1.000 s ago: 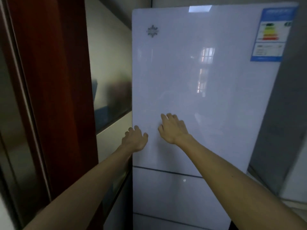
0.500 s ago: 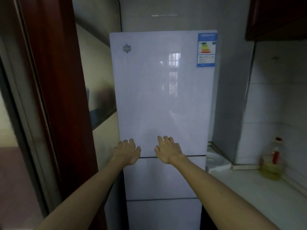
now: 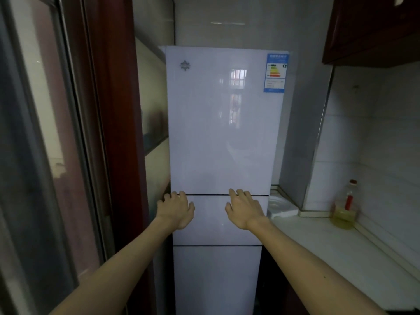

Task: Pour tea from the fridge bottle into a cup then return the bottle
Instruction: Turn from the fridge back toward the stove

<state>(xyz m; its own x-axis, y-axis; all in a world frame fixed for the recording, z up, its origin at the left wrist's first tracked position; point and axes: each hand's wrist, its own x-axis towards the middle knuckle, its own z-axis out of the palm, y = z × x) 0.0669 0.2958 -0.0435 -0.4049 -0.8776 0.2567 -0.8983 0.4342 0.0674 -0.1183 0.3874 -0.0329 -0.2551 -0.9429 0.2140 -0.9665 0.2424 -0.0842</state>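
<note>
Beside the dark red-brown wooden door frame [image 3: 113, 133], the left hand [image 3: 175, 209] sits at the lower left corner of the tall glossy white fridge's [image 3: 218, 280] upper door [image 3: 218, 133]. Its grip is bent at the seam, probably seeking the edge to pull; I cannot tell whether it has hold. The right hand [image 3: 244, 210] reaches the same seam, grip loose and empty. The door is closed, so the tea bottle is presumably inside, unseen. A clear plastic bottle of yellow oil [image 3: 344, 210] stands on the pale counter [image 3: 341, 251].

The fridge [image 3: 218, 133] door carries a blue energy label [image 3: 276, 72] at its upper right, print too blurred to read, and a snowflake emblem [image 3: 184, 65] at its upper left.
</note>
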